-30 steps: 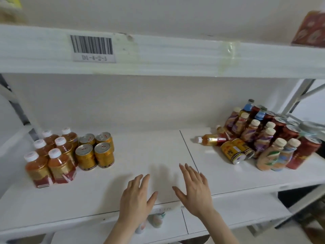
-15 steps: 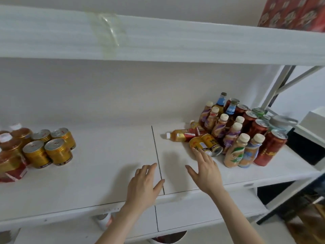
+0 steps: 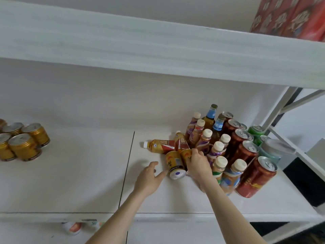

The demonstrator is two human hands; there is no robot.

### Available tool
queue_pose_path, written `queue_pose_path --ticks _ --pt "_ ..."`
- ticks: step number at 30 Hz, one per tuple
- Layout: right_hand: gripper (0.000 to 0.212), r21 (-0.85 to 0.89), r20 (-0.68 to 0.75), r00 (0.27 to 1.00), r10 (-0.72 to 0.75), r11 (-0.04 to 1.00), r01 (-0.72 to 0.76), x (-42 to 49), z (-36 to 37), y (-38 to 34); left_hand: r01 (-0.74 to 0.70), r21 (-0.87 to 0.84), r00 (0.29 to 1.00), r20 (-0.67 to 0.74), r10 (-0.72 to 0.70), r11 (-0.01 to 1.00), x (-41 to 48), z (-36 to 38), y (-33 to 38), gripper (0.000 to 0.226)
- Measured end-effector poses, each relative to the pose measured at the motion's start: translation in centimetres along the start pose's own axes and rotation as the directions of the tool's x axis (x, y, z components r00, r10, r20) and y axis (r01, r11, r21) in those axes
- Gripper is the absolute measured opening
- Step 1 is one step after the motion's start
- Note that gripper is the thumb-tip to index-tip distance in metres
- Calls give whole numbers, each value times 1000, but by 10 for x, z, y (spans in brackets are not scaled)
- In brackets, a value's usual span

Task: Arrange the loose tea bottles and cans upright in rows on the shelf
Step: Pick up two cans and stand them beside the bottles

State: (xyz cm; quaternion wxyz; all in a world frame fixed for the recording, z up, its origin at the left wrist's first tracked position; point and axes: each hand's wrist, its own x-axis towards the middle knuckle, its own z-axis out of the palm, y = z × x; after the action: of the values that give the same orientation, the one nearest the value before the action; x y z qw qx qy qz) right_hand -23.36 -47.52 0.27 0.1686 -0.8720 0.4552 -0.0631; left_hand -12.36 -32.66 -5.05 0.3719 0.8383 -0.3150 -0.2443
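Two gold cans lie on their sides on the white shelf. My right hand is wrapped over the right-hand lying can. The left-hand lying can shows its silver end toward me, and my left hand sits beside it with fingers spread, a fingertip touching its end. Just behind them two orange tea bottles lie down, one with its white cap pointing left. Upright gold cans stand grouped at the far left.
A crowd of upright bottles with cream caps and tall red cans fills the shelf's right end, with green cans behind. A slanted metal brace rises at the right. The upper shelf board hangs overhead.
The view swung right, sliding the upright gold cans to the left edge. Both hands moved forward and right from the shelf's front; my right hand closed over a lying gold can.
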Motion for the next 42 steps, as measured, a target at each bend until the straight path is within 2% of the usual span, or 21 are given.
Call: queue_pose_path --ticks 3,8,12,15,19,23,27,31,33,38,42 --pt "35 -16 93 994 63 998 -62 23 -2 -1 104 -151 994 38 -99 983 23 9 24 67" --pt "43 -1 180 978 101 995 -102 40 3 1 185 -264 980 119 -159 947 47 24 50 40" --pt "45 -50 163 980 113 993 -106 47 4 2 270 -431 960 189 -207 861 54 29 49 55" --pt "45 -59 151 983 102 994 -94 47 6 3 312 -535 949 213 -232 785 55 27 43 57" --pt "43 2 68 994 81 997 -81 38 14 7 215 -549 976 125 -175 808 55 25 31 57" --pt "66 192 -27 999 43 981 -37 21 27 12 77 -461 997 13 -80 884 46 20 21 58" --pt "79 426 -106 994 -15 903 59 0 44 10 15 -423 991 -113 -69 906 34 17 8 58" --pt "76 585 -174 982 -74 794 164 -17 64 11 -25 -407 984 -171 -49 913 27 15 -8 80" --pt "71 629 -202 976 -79 754 191 -23 72 16 -53 -408 981 -190 -27 911 23 15 -14 80" --pt "66 748 -160 985 -65 644 163 -28 82 27 -89 -376 979 -205 11 922 14 18 -24 75" --pt "76 765 -106 991 -78 630 131 -24 81 29 -90 -381 988 -152 34 920 13 11 -24 77"
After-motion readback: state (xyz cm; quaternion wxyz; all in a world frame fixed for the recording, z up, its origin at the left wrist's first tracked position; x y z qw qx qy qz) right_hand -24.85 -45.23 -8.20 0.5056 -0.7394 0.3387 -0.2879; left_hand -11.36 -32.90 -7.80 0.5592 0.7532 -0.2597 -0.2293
